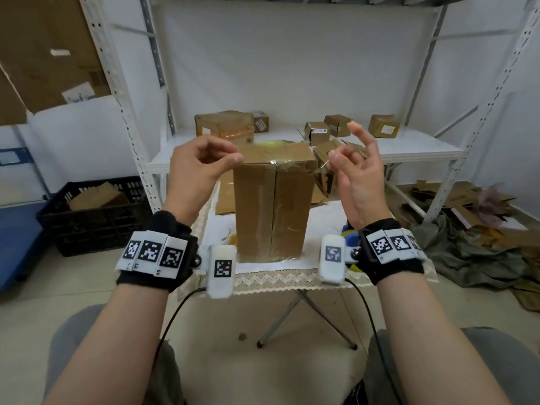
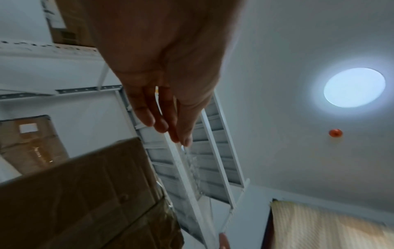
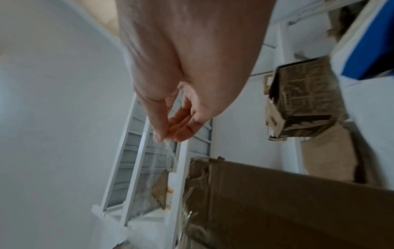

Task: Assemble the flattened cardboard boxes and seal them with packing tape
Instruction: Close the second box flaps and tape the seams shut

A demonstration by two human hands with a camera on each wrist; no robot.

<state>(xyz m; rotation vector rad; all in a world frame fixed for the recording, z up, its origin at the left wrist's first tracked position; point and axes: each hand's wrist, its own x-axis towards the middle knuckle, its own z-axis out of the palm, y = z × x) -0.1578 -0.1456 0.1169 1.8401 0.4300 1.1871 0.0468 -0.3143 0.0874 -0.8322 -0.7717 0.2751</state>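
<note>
- Left hand (image 1: 195,168): thumb and forefinger pinched on the left end of a clear strip of packing tape (image 1: 285,162), just above the box's top left corner.
- Right hand (image 1: 355,173): thumb and middle fingers pinch the strip's right end; forefinger stands straight up.
- Tape stretched across the top edge of the tall brown cardboard box (image 1: 271,206).
- Box upright on the small white cloth-covered folding table (image 1: 292,279), between both wrists.
- White metal shelving rack (image 1: 409,147) behind holds smaller taped cartons.
</note>
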